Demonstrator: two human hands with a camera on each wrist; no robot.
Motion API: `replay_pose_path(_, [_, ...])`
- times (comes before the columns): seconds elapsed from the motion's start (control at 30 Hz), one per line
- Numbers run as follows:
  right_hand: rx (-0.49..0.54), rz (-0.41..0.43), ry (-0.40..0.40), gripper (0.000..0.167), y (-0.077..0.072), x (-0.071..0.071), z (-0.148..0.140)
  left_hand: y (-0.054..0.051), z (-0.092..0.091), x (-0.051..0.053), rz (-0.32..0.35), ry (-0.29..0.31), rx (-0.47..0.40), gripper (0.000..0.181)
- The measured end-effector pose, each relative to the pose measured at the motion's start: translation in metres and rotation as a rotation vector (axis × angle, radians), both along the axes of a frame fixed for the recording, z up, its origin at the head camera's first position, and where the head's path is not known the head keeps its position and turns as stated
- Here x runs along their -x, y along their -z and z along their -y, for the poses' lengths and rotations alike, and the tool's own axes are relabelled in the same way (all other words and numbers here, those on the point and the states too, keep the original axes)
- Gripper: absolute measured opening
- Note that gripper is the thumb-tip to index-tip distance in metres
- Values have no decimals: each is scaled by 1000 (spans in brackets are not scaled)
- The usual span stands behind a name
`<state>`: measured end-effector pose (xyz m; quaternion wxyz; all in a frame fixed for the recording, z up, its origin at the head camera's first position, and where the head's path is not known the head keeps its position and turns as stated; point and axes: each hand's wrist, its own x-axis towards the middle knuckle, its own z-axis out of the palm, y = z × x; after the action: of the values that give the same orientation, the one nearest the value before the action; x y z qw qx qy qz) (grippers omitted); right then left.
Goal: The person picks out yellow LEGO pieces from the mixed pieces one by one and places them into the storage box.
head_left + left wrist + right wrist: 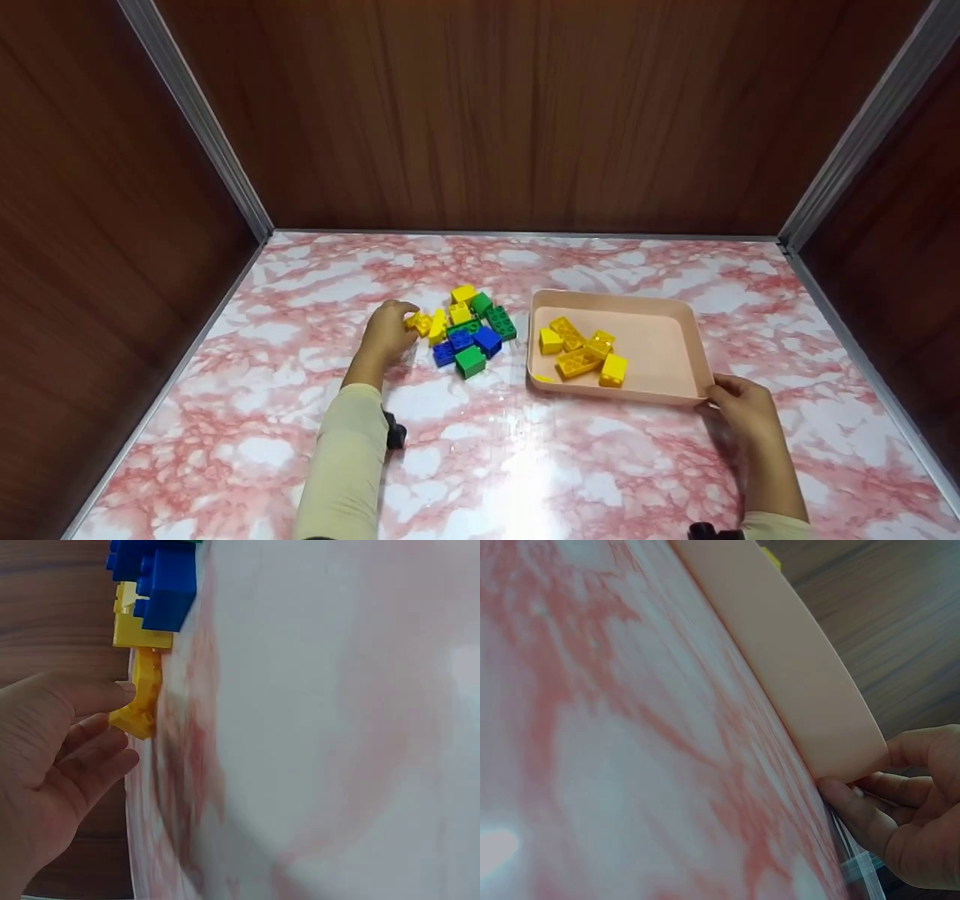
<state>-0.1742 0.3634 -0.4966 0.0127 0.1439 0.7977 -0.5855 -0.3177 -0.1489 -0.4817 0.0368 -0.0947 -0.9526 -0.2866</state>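
At the left end of the block pile, the left hand (pixel 390 328) pinches a translucent yellow block (pixel 420 323) between thumb and fingers. In the left wrist view that hand (pixel 67 750) has its fingertips on the yellow block (pixel 146 694), which stands close to an opaque yellow block (pixel 142 634). The right hand (pixel 746 405) grips the near right corner of a peach tray (pixel 694 345). Seen from the right wrist, the hand (pixel 900 802) has its thumb and fingers at the corner of the tray (pixel 802 675). Several yellow blocks (pixel 577 362) lie in the tray's left half.
Beside the left hand lie green blocks (pixel 471 361), blue blocks (pixel 487 341) and more yellow blocks (pixel 463 295), left of the tray. The marbled table (pixel 450 465) is bounded by brown wood-pattern panels (pixel 525 120) at the back and sides.
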Motion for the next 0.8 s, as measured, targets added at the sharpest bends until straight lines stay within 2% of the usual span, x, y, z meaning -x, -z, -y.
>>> replay_pose_path(0.13, [17, 2, 1, 51, -1, 0, 0, 4, 0, 7, -9, -6, -4, 45])
replay_pose_path(0.37, [31, -13, 4, 50, -1, 0, 0, 8, 0, 12, 15, -25, -86, 41])
replay_pose_path(0.6, [75, -22, 1, 49, -2, 0, 0, 9, -1, 12, -88, -54, -84, 31])
replay_pose_path(0.8, [12, -13, 9, 49, -2, 0, 0, 10, 2, 11, -137, -78, -88, 22])
